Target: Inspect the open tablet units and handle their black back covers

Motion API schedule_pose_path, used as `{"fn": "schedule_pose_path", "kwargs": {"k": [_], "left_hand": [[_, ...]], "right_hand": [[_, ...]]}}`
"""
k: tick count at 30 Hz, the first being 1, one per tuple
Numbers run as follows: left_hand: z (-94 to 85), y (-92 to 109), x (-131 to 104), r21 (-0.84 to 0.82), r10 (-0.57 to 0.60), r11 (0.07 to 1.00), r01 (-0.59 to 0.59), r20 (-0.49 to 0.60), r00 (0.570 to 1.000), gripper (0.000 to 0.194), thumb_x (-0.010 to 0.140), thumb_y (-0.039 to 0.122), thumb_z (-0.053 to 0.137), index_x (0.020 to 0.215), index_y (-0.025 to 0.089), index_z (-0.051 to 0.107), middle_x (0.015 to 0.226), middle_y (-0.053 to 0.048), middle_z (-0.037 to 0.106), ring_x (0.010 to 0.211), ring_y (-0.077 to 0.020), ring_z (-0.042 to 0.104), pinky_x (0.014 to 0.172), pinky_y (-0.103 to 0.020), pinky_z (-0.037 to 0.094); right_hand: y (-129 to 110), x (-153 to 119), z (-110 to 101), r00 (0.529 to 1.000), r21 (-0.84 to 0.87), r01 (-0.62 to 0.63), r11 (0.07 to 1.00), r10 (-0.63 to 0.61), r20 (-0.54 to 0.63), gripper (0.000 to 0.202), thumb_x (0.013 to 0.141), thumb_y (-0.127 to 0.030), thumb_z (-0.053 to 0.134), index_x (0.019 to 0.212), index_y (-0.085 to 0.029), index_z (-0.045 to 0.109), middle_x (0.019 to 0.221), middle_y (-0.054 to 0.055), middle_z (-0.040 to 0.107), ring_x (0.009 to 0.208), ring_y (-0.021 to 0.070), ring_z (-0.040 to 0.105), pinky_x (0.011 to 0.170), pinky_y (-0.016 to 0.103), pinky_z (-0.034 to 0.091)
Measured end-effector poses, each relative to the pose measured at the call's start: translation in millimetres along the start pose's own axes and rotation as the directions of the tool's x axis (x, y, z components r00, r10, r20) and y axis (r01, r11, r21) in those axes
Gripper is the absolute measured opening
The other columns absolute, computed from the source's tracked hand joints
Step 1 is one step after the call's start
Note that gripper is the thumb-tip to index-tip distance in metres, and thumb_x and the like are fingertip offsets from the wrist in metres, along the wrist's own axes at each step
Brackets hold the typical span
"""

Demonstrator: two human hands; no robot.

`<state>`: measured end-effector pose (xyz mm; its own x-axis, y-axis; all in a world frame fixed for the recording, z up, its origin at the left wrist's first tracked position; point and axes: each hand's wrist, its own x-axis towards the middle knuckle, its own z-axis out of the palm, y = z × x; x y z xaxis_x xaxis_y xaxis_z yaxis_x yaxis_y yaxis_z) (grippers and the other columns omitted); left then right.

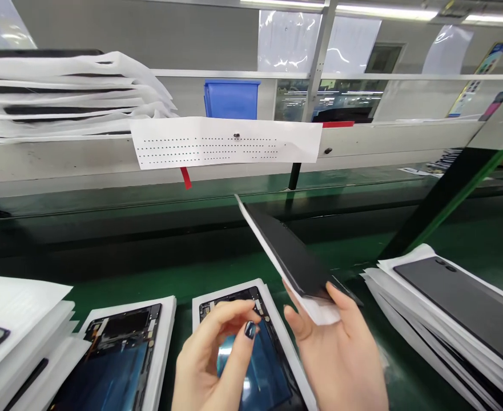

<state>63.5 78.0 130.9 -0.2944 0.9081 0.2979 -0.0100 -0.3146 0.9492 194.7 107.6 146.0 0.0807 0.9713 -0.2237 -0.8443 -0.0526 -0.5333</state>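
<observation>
Fingers of the right hand (pixel 341 348) curl beneath a dark panel (pixel 292 245) and its white sheet (pixel 320 311), the thumb lying on top near the panel's lower end, so both are held together. Panel and sheet are up off the counter (pixel 217 268), aslant, the far end raised and pointing away to the left.

Thumb and forefinger of the left hand (pixel 217 354) are bent toward each other, the gap at their tips narrow; I cannot tell whether anything small is between them. That hand is over the middle tablet (pixel 272 371), hiding part of its open back. The tablet lies on a white pad (pixel 257 283), whose far edge and right edge show around it. Just to the left, a second open tablet (pixel 118 371) lies on another pad (pixel 169 325), partly overlapped by a left stack (pixel 28 319) of white sheets. Toward the counter's right side, a right stack (pixel 461 308) carries a grey panel on top. Above the counter's far edge runs a shelf (pixel 383 142), with a perforated paper (pixel 229 145) across its front edge, a blue bin (pixel 232 100) behind, and a layered pile (pixel 75 97) at left.
</observation>
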Motion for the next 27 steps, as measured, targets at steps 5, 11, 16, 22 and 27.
{"fn": "schedule_pose_path", "kwargs": {"k": [5, 11, 16, 22, 27], "left_hand": [[6.8, 2.8, 5.2, -0.239, -0.241, 0.936, 0.26, 0.105, 0.965, 0.032, 0.073, 0.053, 0.087, 0.092, 0.027, 0.082, 0.089, -0.004, 0.072, 0.081, -0.0167, 0.065, 0.073, -0.02, 0.054], [6.4, 0.8, 6.0, -0.288, -0.232, 0.913, 0.289, 0.218, 0.948, 0.027, 0.078, 0.049, 0.084, 0.095, 0.028, 0.083, 0.092, -0.005, 0.068, 0.079, -0.0152, 0.059, 0.068, -0.019, 0.052], [5.0, -1.0, 4.4, -0.307, -0.209, 0.911, 0.274, 0.228, 0.951, 0.024, 0.082, 0.046, 0.081, 0.098, 0.029, 0.082, 0.094, -0.005, 0.066, 0.082, -0.0162, 0.06, 0.069, -0.02, 0.052], [5.2, 0.4, 5.3, -0.322, -0.207, 0.907, 0.27, 0.219, 0.954, 0.022, 0.081, 0.044, 0.083, 0.096, 0.028, 0.083, 0.089, -0.004, 0.064, 0.071, -0.0122, 0.056, 0.066, -0.02, 0.051], [0.4, -0.2, 7.5, -0.312, -0.216, 0.904, 0.293, 0.258, 0.942, 0.02, 0.081, 0.043, 0.083, 0.094, 0.027, 0.083, 0.089, -0.005, 0.066, 0.072, -0.0141, 0.06, 0.067, -0.021, 0.053]], "right_hand": [[6.8, 0.9, 3.0, 0.991, 0.057, -0.129, 0.99, 0.126, 0.049, 0.025, 0.067, -0.024, 0.083, 0.091, -0.016, 0.083, 0.091, 0.009, 0.082, 0.071, 0.0231, 0.076, 0.068, 0.033, 0.067], [7.7, -1.7, 7.6, 0.993, 0.096, -0.094, 0.991, 0.086, 0.081, 0.016, 0.066, -0.02, 0.08, 0.082, -0.018, 0.082, 0.094, 0.007, 0.082, 0.078, 0.0228, 0.077, 0.066, 0.03, 0.066], [7.2, -4.3, 2.9, 0.995, 0.039, -0.023, 0.999, 0.019, 0.094, 0.015, 0.074, -0.024, 0.077, 0.086, -0.018, 0.082, 0.099, 0.009, 0.081, 0.084, 0.0254, 0.077, 0.068, 0.034, 0.067], [7.5, -7.7, -5.8, 0.998, 0.03, 0.011, 0.999, -0.013, 0.059, 0.031, 0.08, -0.024, 0.073, 0.11, -0.023, 0.079, 0.112, 0.008, 0.079, 0.095, 0.0301, 0.076, 0.072, 0.041, 0.067], [8.5, -7.7, -11.6, 0.998, -0.014, 0.053, 0.998, -0.053, 0.04, 0.035, 0.081, -0.026, 0.071, 0.116, -0.026, 0.077, 0.114, 0.007, 0.079, 0.1, 0.0342, 0.075, 0.075, 0.047, 0.067]]}}
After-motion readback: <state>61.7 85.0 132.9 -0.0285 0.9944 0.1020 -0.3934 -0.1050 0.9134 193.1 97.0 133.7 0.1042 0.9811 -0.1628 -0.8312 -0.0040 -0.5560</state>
